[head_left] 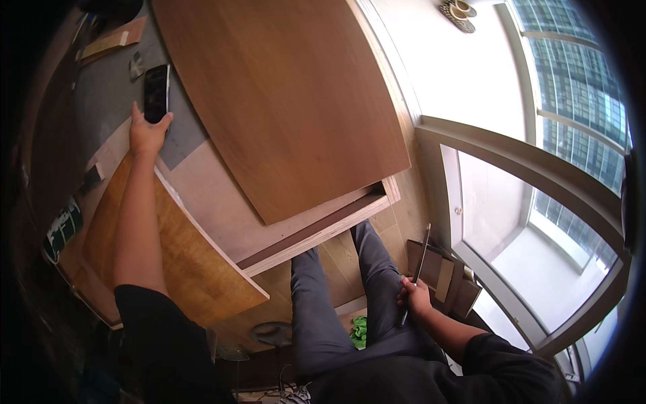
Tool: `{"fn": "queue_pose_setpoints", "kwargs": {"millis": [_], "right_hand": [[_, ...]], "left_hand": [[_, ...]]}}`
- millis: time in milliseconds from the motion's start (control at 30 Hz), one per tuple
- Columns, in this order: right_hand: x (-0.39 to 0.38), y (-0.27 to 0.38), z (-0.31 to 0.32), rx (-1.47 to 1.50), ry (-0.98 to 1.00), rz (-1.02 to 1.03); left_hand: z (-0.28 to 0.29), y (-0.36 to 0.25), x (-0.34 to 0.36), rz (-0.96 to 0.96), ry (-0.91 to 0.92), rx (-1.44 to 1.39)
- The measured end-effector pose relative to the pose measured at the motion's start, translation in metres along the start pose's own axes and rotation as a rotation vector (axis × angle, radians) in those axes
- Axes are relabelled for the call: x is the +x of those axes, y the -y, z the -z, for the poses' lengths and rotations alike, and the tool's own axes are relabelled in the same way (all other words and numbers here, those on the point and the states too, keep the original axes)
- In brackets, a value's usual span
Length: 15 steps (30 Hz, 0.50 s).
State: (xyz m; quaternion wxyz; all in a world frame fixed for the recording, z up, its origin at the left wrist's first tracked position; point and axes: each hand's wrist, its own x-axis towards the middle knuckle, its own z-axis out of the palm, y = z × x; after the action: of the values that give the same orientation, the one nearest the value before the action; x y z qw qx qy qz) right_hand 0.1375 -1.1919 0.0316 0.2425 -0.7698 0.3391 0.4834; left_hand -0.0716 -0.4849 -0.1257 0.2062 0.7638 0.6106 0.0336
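Note:
My left hand [147, 137] reaches out over the worktop at the upper left. Its thumb and fingers are around the lower end of a black smartphone [157, 94] with a dark screen. I cannot tell whether the phone rests on the surface. Beside my right thigh, my right hand [414, 296] is closed around a long, thin, dark rod [422, 254] with a paler tip. The rod stands at a slant, its upper end leaning right. A large brown wooden panel [289, 101] lies on the worktop, right of the phone. Under my left forearm is a lighter, glossy wooden board [182, 249].
A wooden frame edge [323, 232] runs along the worktop's near side, just past my knees. Offcuts [441, 276] lie on the floor to the right, near a white-framed window [498, 242]. A green cloth [359, 332] lies between my legs. Slippers [459, 15] sit at the far right.

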Motion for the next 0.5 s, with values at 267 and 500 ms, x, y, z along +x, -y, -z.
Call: {"fn": "queue_pose_setpoints", "kwargs": {"millis": [267, 500], "right_hand": [[-0.005, -0.002, -0.008, 0.038, -0.02, -0.017], [-0.001, -0.011, -0.009, 0.042, -0.019, -0.017]], "left_hand": [[-0.03, -0.008, -0.003, 0.033, -0.082, 0.179], [-0.032, -0.003, -0.005, 0.012, -0.12, 0.165]]}}
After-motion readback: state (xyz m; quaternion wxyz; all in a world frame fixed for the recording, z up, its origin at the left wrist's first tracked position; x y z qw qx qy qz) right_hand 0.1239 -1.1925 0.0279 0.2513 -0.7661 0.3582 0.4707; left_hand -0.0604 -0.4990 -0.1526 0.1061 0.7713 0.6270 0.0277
